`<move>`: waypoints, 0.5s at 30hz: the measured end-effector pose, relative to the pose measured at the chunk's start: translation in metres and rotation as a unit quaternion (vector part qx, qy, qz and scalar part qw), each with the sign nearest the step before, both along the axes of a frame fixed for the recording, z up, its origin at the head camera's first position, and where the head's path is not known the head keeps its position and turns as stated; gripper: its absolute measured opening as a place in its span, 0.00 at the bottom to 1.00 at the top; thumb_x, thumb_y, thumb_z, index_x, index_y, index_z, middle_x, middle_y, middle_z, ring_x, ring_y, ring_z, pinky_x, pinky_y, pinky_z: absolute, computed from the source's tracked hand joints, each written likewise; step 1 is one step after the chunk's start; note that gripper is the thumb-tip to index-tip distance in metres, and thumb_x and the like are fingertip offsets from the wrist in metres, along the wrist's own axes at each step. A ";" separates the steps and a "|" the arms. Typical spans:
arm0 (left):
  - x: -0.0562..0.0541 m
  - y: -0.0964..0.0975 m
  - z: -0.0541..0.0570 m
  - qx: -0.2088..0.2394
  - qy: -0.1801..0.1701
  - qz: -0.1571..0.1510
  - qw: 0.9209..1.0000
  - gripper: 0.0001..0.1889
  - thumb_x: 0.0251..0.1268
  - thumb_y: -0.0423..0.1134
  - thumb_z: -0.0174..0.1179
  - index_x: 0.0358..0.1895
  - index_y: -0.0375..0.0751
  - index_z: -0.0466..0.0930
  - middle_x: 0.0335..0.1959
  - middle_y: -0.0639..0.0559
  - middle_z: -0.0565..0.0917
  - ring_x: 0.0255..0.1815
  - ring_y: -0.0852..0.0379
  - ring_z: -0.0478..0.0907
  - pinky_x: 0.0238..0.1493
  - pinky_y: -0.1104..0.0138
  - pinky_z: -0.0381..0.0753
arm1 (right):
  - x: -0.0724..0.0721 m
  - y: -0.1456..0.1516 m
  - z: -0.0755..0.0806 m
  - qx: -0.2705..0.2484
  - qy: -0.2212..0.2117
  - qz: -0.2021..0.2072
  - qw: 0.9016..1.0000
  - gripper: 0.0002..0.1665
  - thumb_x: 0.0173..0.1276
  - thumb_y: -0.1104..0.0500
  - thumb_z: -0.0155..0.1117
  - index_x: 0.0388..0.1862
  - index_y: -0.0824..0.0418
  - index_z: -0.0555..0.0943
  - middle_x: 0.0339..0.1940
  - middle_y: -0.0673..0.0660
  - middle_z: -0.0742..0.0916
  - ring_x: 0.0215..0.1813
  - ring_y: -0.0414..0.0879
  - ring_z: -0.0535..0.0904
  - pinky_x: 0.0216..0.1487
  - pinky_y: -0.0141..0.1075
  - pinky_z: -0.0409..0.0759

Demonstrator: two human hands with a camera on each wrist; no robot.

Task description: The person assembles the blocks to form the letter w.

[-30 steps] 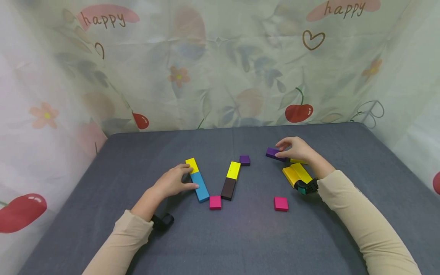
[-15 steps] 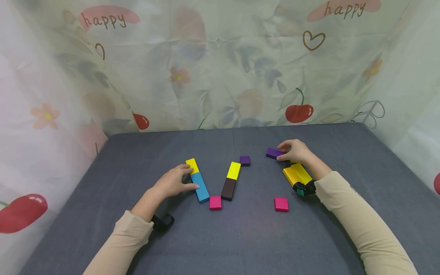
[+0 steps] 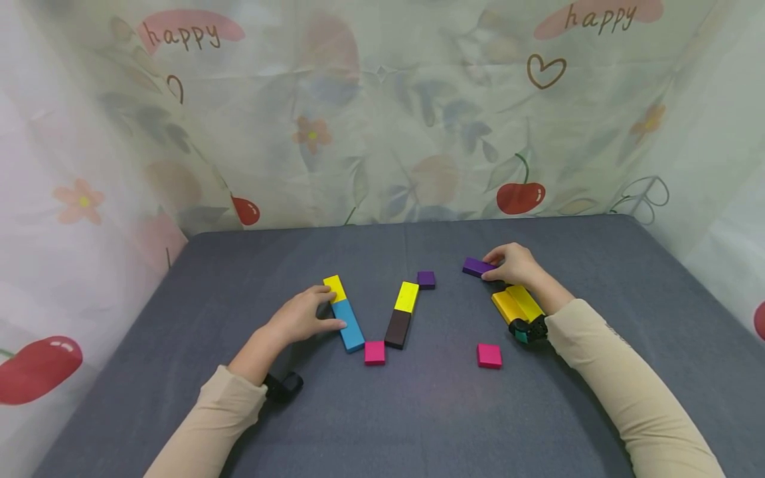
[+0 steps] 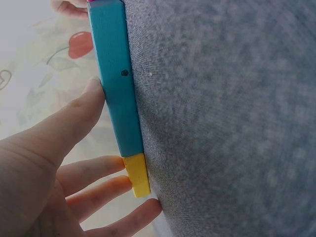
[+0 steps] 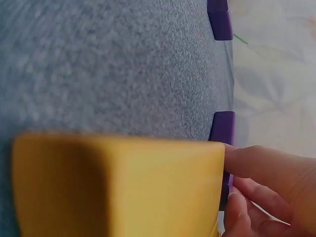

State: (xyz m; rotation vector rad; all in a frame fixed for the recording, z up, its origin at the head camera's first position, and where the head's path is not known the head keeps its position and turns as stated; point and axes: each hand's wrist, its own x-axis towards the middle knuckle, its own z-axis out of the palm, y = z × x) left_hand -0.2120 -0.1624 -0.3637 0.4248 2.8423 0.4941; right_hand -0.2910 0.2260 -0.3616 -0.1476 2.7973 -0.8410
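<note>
My left hand (image 3: 301, 315) rests beside a row made of a yellow block (image 3: 335, 287) and a longer blue block (image 3: 348, 325). In the left wrist view the thumb touches the blue block and loosely spread fingers reach the yellow one. My right hand (image 3: 515, 264) pinches a long purple block (image 3: 476, 267) between thumb and fingers at its right end, partly covering it. In the right wrist view the pinch is half hidden behind a large, blurred yellow block (image 5: 163, 182). Close below that hand lie yellow blocks (image 3: 515, 302), overlapped by the wrist camera.
A dark brown block (image 3: 397, 328) and another yellow block (image 3: 406, 297) form a second slanted row, with a small purple block (image 3: 426, 279) at its top. One pink block (image 3: 374, 353) lies between the rows' lower ends; another pink block (image 3: 489, 356) lies farther right on the grey tabletop (image 3: 430, 418).
My right hand has shifted slightly down, and its wrist and sleeve a little left, now hiding a yellow block behind it. The purple block has barely moved. My left hand stays still.
</note>
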 end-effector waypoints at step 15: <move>-0.001 0.002 0.002 -0.009 -0.001 0.003 1.000 0.38 0.57 0.53 0.63 0.66 0.33 0.64 0.69 0.35 0.63 0.69 0.37 0.61 0.66 0.46 0.65 | 0.008 -0.008 0.007 -0.020 0.026 0.022 0.999 0.23 0.58 0.57 0.68 0.49 0.68 0.79 0.48 0.67 0.81 0.47 0.55 0.74 0.43 0.36 0.76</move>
